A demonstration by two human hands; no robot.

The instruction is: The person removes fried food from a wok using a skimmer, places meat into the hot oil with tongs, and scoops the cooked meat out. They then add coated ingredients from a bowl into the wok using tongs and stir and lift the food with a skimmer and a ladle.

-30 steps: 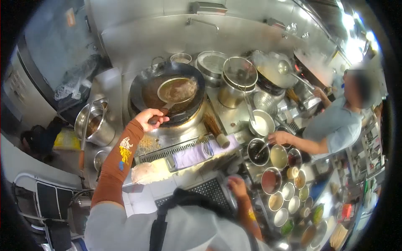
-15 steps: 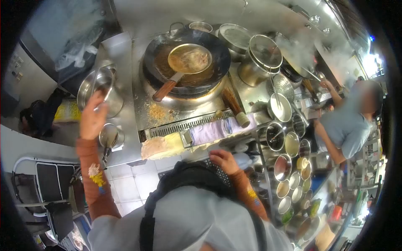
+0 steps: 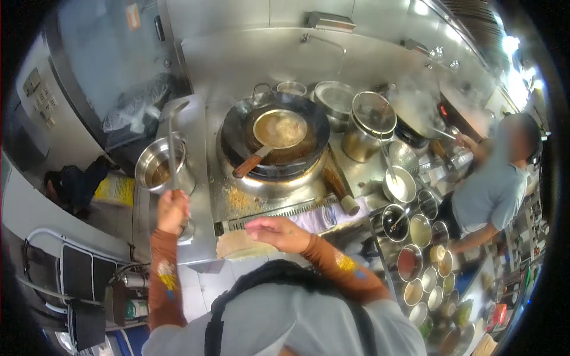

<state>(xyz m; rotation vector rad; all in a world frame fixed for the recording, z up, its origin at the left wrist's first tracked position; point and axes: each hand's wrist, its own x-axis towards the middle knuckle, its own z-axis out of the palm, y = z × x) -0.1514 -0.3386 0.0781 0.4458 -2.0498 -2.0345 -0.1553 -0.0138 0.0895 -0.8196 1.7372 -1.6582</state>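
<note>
My left hand (image 3: pixel 173 212) is closed around the handle of a long metal ladle (image 3: pixel 173 151), whose bent far end points up and away beyond the steel pot (image 3: pixel 185 172). Brown liquid shows inside that pot. My right hand (image 3: pixel 279 234) holds nothing; its fingers stretch leftward above the folded cloths (image 3: pixel 309 221) along the stove's front edge. Ahead of both hands sits a large black wok (image 3: pixel 231 127) on the burner. A round strainer (image 3: pixel 261 157) with a wooden handle rests in it, with food in bubbling brown liquid.
A bamboo brush (image 3: pixel 339 187) lies right of the wok. Beyond it stand a tall pot (image 3: pixel 358 145) topped by a strainer, and several sauce containers (image 3: pixel 409 264). A co-worker (image 3: pixel 490 184) works at a steaming wok on the right. Crumbs (image 3: pixel 240 200) litter the stove top.
My left hand has drawn back from the pot and now grips the ladle by its handle. My right hand has moved left and forward over the cloths. The view has tilted up.
</note>
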